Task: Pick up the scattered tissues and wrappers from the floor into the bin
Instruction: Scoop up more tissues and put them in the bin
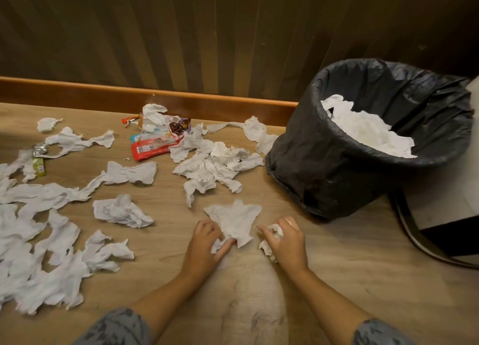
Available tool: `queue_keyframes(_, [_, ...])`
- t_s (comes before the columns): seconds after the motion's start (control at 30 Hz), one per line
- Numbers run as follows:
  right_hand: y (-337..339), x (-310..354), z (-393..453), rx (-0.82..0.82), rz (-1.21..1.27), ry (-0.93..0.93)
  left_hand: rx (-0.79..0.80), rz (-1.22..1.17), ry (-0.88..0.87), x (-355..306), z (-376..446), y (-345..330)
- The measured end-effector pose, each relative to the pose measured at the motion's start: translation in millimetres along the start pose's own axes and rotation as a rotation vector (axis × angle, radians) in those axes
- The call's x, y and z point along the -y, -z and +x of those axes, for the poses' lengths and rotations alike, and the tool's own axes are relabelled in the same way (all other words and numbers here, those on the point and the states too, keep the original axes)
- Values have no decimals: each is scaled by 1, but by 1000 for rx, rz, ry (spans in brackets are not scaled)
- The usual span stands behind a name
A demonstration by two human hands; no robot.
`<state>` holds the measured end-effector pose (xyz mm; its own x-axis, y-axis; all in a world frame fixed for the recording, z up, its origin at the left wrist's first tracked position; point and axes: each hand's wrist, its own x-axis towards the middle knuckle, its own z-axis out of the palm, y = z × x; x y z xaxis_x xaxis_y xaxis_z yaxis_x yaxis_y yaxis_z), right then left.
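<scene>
White crumpled tissues lie scattered over the wooden floor. My left hand [204, 243] pinches the near edge of one flat tissue [234, 220] lying in front of me. My right hand [285, 241] grips a small crumpled tissue wad [267, 248]. The bin [337, 163], lined with a black bag and tilted toward me, stands at the right and holds several white tissues [368, 132]. A red wrapper [153, 147] and other wrappers [178, 126] lie near the skirting board. A green and silver wrapper [39, 160] lies at the far left.
A big pile of tissues [212, 163] lies left of the bin, and more tissues [39, 254] cover the floor at the left. A wooden skirting board [103, 95] and dark panelled wall run behind. A dark curved furniture base [427, 241] stands at the right.
</scene>
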<state>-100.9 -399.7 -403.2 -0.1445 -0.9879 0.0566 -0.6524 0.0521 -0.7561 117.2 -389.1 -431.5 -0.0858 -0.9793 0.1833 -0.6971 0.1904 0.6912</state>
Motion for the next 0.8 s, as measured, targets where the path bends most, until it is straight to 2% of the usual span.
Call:
queue_keyframes(0.1, [-7,8,6,-1,21,-2,8,-65,-11,3,-9,16])
queue_keyframes(0.27, [-14,42,18,21,183,-73,-109,-117,177,0,-5,42])
queue_keyframes(0.47, [1,103,39,18,256,73,-218,-245,291,-44,61,80])
queue_keyframes(0.6, [32,143,66,-142,339,188,-236,-241,109,-92,115,109])
queue_keyframes(0.8, [114,182,107,-220,145,543,-271,-121,-125,-173,186,140])
